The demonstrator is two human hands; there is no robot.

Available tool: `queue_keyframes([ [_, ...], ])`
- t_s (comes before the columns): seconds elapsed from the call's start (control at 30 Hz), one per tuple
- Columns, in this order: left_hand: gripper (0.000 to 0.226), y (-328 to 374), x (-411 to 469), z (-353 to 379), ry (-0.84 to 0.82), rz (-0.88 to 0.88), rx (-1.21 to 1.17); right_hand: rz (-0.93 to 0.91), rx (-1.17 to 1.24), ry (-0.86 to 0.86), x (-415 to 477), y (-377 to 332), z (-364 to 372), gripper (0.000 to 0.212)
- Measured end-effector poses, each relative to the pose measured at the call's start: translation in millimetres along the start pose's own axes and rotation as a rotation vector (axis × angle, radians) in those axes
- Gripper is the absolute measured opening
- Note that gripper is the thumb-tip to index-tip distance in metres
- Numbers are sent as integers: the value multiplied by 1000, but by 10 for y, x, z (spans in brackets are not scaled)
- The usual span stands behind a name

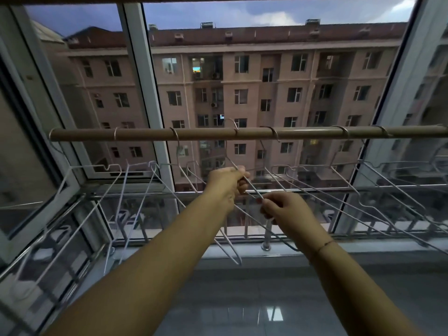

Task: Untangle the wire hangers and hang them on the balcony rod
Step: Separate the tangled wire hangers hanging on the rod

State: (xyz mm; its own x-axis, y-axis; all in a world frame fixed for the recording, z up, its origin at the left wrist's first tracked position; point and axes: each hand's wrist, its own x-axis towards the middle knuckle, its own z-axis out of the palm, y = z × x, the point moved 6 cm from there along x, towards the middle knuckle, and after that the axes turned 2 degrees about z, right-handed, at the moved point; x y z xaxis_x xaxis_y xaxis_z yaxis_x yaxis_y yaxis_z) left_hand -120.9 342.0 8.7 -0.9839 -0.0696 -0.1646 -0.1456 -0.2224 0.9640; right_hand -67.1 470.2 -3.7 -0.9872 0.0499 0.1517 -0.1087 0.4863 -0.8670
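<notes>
Six hooks, as far as can be counted, sit over the balcony rod [218, 134], a tan bar running across the middle of the frame from left to right edge. Wire hangers [351, 187] dangle from those hooks, spread along the bar and swung toward the camera so their frames fan out below it; several overlap at right of centre.

Both bare arms reach up from the bottom of the frame to the centre. The left hand [226, 184] is closed around the sloping shoulder wire of one hanger [232, 163], whose hook rises just above the bar at centre, seemingly not seated on it. The right hand [282, 207], just lower and to the right, pinches wire near the same hanger's lower part, thumb and fingers together on it; which strand it grips cannot be told, since wires cross there. A thin bracelet [324, 244] circles the right wrist.

Behind the bar stand the window frame [143, 76], a metal railing [150, 195] and an apartment building [266, 76].
</notes>
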Motion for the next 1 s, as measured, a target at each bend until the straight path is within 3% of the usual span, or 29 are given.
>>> queue_keyframes([
  [0.17, 21, 128, 116, -69, 35, 27, 2, 26, 35, -28, 130, -101, 117, 19],
  [0.33, 25, -118, 183, -201, 99, -67, 111, 73, 21, -79, 73, 46, 298, 21],
  [0.6, 24, -552, 18, -482, 67, -176, 277, 92, 13, -129, -1, 289, 408, 25],
  [0.83, 14, -695, -157, -822, 69, -137, 352, 25, -69, -146, 48, 366, 648, 40],
  [1.0, 24, -745, -282, -928, 8, -104, 503, 13, -178, -196, 42, 476, 778, 46],
])
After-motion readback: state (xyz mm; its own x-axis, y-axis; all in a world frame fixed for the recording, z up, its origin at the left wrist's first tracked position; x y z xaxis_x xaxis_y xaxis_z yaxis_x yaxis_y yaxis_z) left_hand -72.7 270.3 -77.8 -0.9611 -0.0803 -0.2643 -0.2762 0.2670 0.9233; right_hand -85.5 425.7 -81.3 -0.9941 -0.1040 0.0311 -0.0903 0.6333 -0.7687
